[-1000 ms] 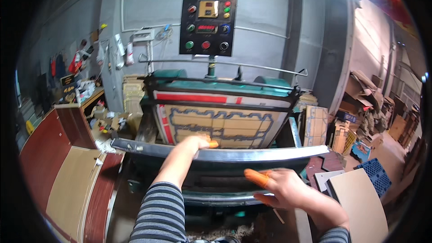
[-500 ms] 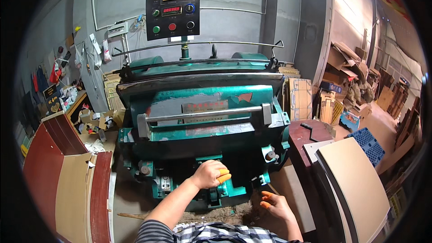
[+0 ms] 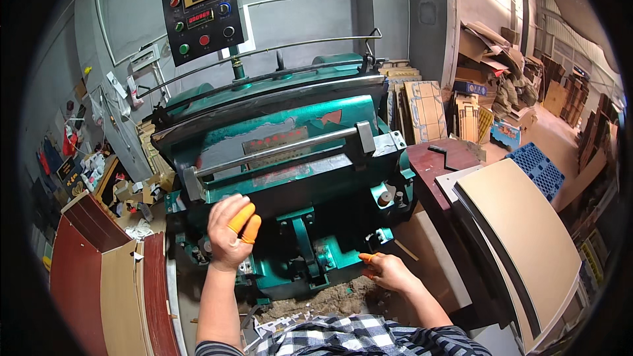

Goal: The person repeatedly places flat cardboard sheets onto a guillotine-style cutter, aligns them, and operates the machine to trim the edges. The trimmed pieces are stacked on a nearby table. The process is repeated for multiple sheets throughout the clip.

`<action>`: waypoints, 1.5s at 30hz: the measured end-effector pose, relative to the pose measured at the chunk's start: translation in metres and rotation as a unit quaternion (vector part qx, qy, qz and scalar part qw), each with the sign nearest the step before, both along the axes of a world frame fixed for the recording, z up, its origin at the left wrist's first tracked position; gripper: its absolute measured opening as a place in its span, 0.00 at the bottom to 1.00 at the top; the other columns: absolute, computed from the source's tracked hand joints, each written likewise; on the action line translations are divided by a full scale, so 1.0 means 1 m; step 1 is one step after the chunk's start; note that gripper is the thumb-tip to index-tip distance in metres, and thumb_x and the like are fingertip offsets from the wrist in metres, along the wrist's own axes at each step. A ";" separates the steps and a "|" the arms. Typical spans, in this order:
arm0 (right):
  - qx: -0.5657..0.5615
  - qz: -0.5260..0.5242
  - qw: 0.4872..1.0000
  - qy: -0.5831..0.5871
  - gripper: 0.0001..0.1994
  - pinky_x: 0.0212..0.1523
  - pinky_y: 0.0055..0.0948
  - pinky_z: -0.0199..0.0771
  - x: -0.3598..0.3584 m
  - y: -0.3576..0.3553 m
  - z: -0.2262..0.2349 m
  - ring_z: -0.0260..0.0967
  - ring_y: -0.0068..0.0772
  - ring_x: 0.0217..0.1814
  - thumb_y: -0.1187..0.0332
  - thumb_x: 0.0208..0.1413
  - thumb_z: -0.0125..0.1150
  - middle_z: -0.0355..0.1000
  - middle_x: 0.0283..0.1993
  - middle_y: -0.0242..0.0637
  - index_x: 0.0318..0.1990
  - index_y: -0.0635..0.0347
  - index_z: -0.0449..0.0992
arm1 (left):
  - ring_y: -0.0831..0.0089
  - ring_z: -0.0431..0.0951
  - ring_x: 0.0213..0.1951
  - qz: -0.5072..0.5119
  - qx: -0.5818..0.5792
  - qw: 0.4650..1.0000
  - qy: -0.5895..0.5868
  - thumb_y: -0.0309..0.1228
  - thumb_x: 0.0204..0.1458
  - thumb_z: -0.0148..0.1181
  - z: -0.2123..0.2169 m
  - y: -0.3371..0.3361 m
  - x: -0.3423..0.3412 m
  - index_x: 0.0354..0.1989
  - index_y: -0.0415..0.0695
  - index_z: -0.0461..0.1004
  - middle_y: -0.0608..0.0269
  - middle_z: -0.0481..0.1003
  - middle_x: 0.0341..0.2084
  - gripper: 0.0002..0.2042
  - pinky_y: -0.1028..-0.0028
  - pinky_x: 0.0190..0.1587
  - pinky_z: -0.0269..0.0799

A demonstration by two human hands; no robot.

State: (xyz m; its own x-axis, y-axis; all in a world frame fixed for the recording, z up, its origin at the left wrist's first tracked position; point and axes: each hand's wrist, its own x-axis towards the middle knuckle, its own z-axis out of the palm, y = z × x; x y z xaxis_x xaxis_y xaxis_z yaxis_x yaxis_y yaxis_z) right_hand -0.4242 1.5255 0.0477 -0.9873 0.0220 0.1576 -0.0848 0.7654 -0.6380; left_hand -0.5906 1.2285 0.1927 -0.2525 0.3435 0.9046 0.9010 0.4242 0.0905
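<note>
My left hand (image 3: 231, 232) is raised in front of the green press (image 3: 290, 175), near the left end of its metal bar (image 3: 280, 151). Orange rubber finger cots (image 3: 241, 217) cover two of its fingers; the fingers are up and slightly bent, with nothing visible in them. Lower and to the right, my right hand (image 3: 390, 272) is held near the green bracket (image 3: 343, 255) at the press's base. Its fingers, also with orange cots, point left, loosely bent and apart, holding nothing I can see.
A black control panel (image 3: 203, 12) with coloured buttons stands above the press. Brown boards (image 3: 527, 224) are stacked on the right, beside a dark red table (image 3: 438, 161). More red and tan boards (image 3: 119, 290) stand on the left. Paper scraps (image 3: 283, 323) lie below.
My view has turned, so the press appears tilted and further left. My left hand has moved left and up from the press's lower middle. My right hand has shifted slightly left and up.
</note>
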 end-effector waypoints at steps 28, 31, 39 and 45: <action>-0.029 -0.042 0.988 0.144 0.23 0.54 0.34 0.68 -0.049 -0.010 0.013 0.69 0.49 0.55 0.68 0.50 0.68 0.71 0.52 0.51 0.53 0.65 0.72 | 0.54 0.39 0.71 0.344 -0.372 0.702 -0.500 0.63 0.53 0.44 -0.173 -0.109 -0.022 0.65 0.47 0.61 0.62 0.50 0.69 0.38 0.50 0.68 0.31; 0.072 -0.054 0.994 0.066 0.35 0.66 0.45 0.52 -0.085 0.005 -0.026 0.51 0.56 0.69 0.50 0.49 0.66 0.55 0.66 0.56 0.62 0.58 0.65 | 0.53 0.41 0.70 0.289 -0.418 0.748 -0.426 0.67 0.51 0.42 -0.173 -0.118 0.017 0.62 0.45 0.65 0.61 0.54 0.67 0.41 0.47 0.68 0.28; 0.254 0.106 0.961 0.014 0.32 0.60 0.45 0.62 -0.018 -0.043 0.045 0.58 0.53 0.63 0.55 0.44 0.70 0.65 0.58 0.48 0.56 0.57 0.70 | 0.55 0.58 0.64 0.221 -0.398 0.837 -0.305 0.37 0.46 0.61 -0.092 -0.185 0.124 0.55 0.40 0.71 0.57 0.62 0.61 0.26 0.61 0.64 0.54; 0.310 0.028 0.938 0.156 0.14 0.52 0.42 0.71 0.017 -0.093 0.012 0.68 0.52 0.54 0.78 0.53 0.55 0.71 0.50 0.49 0.48 0.62 0.74 | 0.60 0.74 0.45 0.184 -0.291 0.920 -0.187 0.30 0.46 0.55 -0.097 -0.235 0.091 0.34 0.38 0.78 0.57 0.77 0.41 0.10 0.64 0.47 0.71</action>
State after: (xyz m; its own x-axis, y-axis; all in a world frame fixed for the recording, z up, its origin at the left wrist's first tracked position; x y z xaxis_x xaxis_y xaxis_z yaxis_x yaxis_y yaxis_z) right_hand -0.4069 1.4328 0.0601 -0.8882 -0.2186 0.4040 -0.2435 0.9698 -0.0106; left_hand -0.4993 0.9930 0.0959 -0.7046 0.5719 0.4200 0.6392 0.7686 0.0258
